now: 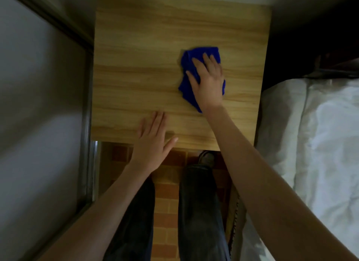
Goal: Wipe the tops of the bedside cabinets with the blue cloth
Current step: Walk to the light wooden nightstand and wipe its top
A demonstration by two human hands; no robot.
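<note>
Beside a white-sheeted bed, the light wooden bedside cabinet top carries the crumpled blue cloth under the right hand, fingers spread flat. The left hand rests near the front edge, fingers straight. Bunched cloth could miss the corners.

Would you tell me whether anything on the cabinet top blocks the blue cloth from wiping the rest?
Only the left hand, held flat at the near edge of the cabinet top. The right hand presses the blue cloth farther back; nothing else shows on the wood.
</note>
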